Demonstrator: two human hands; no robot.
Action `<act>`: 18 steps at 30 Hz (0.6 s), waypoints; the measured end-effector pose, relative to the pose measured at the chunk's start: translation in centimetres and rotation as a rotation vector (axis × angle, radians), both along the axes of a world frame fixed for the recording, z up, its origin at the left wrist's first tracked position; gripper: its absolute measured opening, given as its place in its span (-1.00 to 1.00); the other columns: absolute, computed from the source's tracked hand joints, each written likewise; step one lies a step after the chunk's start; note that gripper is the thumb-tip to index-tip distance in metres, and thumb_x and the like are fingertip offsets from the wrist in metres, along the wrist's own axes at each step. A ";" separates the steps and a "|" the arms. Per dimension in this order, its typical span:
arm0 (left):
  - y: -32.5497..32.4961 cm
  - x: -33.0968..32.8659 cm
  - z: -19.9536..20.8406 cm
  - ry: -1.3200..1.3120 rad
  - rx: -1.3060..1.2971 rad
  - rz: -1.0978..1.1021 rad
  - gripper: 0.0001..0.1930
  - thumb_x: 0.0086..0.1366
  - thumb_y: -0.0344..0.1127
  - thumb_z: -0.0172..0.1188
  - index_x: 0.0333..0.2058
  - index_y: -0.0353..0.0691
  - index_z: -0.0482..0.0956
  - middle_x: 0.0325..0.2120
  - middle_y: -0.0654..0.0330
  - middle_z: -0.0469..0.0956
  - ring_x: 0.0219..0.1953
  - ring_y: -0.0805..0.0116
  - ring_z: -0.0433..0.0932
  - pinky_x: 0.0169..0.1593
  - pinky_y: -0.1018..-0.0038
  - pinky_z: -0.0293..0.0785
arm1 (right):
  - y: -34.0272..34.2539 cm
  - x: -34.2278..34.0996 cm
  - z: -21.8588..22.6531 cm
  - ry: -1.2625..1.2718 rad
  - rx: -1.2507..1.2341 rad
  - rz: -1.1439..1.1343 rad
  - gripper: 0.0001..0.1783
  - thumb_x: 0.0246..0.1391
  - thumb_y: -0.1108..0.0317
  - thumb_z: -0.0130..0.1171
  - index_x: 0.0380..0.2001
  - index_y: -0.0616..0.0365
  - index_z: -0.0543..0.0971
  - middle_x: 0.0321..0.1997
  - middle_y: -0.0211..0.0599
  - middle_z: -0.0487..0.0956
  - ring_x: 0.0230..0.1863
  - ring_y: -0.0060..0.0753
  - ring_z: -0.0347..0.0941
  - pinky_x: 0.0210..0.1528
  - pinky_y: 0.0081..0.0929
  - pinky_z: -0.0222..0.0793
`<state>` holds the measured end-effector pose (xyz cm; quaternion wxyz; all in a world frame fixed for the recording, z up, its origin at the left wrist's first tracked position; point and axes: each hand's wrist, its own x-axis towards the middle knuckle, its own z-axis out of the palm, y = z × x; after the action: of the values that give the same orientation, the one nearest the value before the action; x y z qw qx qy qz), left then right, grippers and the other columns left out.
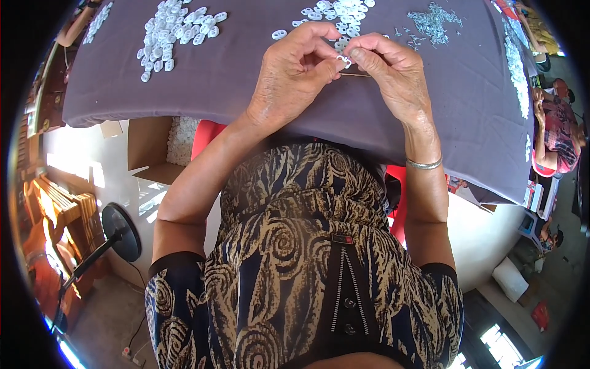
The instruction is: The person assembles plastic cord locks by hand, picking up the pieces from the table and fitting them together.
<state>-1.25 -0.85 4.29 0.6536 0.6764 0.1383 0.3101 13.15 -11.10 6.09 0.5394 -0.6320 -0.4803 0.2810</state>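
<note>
Over the near part of the cloth-covered table, my left hand (284,77) pinches a small white plastic piece (346,62) with holes between thumb and fingers. From the other side, my right hand (399,77) closes thumb and forefinger on the same piece. Whether the right fingertips also hold something smaller is hidden. Just beyond my hands lies a pile of white oval plastic pieces (344,11) with holes. A second pile of such pieces (169,31) spreads to the left. Small silvery screws (433,26) are heaped to the right.
The grey tablecloth (203,92) hangs over the near edge. Below it at the left stands an open cardboard box (147,150) of white pieces. A black pedestal fan (121,232) is on the left. Another person (559,132) sits beyond the table's right end, near more white pieces (517,77).
</note>
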 end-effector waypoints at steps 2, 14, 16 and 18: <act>0.0 0.0 -0.1 -0.015 0.020 0.006 -0.69 0.16 -0.60 0.14 -0.10 -0.32 0.39 -0.50 0.26 0.54 -0.44 0.59 0.52 -0.34 0.65 0.47 | 0.0 0.0 -0.1 -0.007 -0.002 0.006 -0.86 0.14 0.37 0.13 -0.33 0.22 0.59 -0.40 -0.53 0.54 -0.33 -0.70 0.38 -0.23 -0.68 0.35; 0.0 0.1 -0.6 0.015 0.086 0.020 -0.61 0.17 -0.56 0.19 -0.02 -0.27 0.35 -0.49 0.29 0.56 -0.46 0.61 0.50 -0.36 0.69 0.46 | 0.0 0.0 -0.3 -0.053 0.015 -0.004 -0.86 0.16 0.37 0.12 -0.32 0.21 0.58 -0.41 -0.54 0.52 -0.37 -0.72 0.37 -0.27 -0.70 0.36; -0.1 0.2 -0.4 0.011 0.070 0.021 -0.65 0.16 -0.56 0.18 -0.06 -0.31 0.36 -0.50 0.26 0.56 -0.46 0.58 0.53 -0.35 0.66 0.48 | 0.0 0.0 -0.4 -0.071 0.021 0.002 -0.86 0.15 0.37 0.12 -0.32 0.21 0.58 -0.41 -0.54 0.52 -0.37 -0.72 0.37 -0.27 -0.71 0.37; -0.2 0.2 -0.4 0.008 0.053 0.025 -0.68 0.15 -0.56 0.17 -0.10 -0.34 0.37 -0.50 0.22 0.56 -0.46 0.56 0.55 -0.34 0.63 0.50 | 0.0 0.0 -0.4 -0.074 0.011 0.003 -0.87 0.14 0.38 0.14 -0.31 0.22 0.58 -0.40 -0.53 0.53 -0.37 -0.73 0.37 -0.27 -0.71 0.37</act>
<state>-1.09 -1.02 3.88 0.6308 0.6932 0.1411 0.3189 13.15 -11.13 5.72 0.5243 -0.6385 -0.5021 0.2557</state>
